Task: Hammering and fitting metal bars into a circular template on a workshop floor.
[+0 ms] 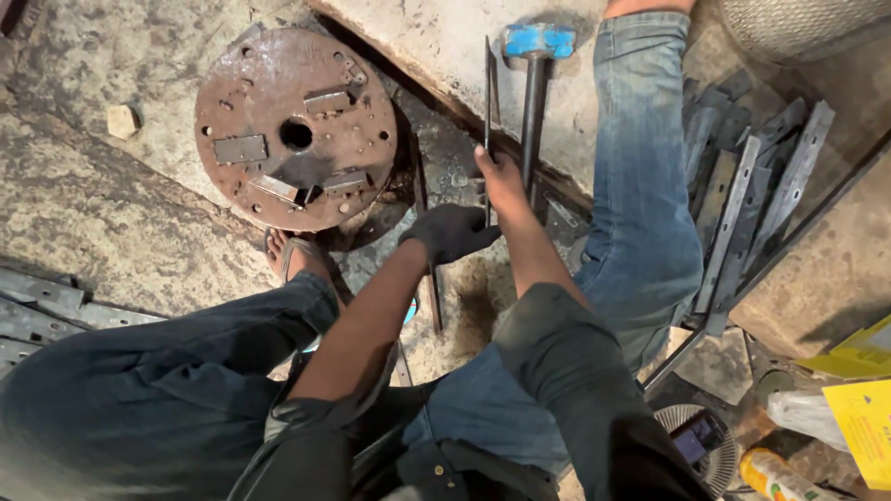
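a thin flat steel strip is grasped upright by the bare right hand & by the black-gloved left hand, beside a blue-headed hammer.

Both arms reach forward and down from the bottom of the view, close together, their forearms bare below dark rolled sleeves. The left hand wears a dark glove; its fingers are curled inward in a loose fist, palm turned down, the wrist bent slightly toward the right. The right hand is bare and lies just beyond and beside the left, nearly touching it. Its fingers are wrapped closed in a grip, thumb side up, with the forearm running straight back toward the elbow.
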